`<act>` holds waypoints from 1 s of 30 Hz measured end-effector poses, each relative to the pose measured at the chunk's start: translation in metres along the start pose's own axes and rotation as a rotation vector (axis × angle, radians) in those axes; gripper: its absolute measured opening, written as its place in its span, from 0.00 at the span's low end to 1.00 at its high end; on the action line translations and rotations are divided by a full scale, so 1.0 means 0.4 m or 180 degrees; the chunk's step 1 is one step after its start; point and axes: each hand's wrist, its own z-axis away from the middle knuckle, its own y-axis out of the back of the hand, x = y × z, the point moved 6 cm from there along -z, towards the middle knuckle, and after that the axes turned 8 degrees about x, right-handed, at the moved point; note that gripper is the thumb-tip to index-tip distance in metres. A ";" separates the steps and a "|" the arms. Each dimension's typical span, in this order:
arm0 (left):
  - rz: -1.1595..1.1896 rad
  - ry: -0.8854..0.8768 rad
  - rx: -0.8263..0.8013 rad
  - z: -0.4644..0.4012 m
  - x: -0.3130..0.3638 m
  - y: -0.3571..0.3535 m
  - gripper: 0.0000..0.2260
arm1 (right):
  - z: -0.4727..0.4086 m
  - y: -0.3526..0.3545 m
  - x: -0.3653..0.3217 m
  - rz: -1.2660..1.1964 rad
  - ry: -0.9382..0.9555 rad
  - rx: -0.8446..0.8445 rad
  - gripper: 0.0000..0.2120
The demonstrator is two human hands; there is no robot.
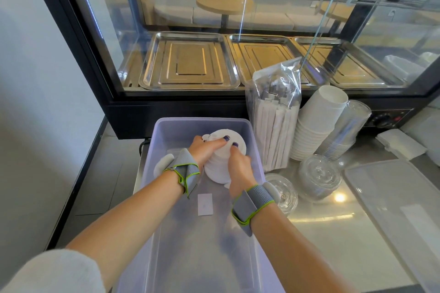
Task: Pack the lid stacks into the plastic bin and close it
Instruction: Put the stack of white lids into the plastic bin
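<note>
both hands, left hand (202, 150) and right hand (238, 166), fingers wrapped tight round white plastic lid stack (220, 162), frame centre, inside translucent lilac plastic bin (202, 122); two-handed grip likely keeps stack together. clear flat bin lid (392, 197) lower right, not yet on.

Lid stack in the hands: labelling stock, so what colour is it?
White, in the head view: the lid stack is plain white, no print visible.

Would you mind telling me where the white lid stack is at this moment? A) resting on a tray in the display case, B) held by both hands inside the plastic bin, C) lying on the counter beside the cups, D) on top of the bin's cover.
B: the left hand and right hand both grip the white lid stack within the walls of the plastic bin.
</note>
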 end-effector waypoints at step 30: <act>-0.0503 -0.1157 0.1281 0.085 0.176 0.059 0.21 | 0.071 0.109 -0.115 0.0221 0.0800 -0.0744 0.19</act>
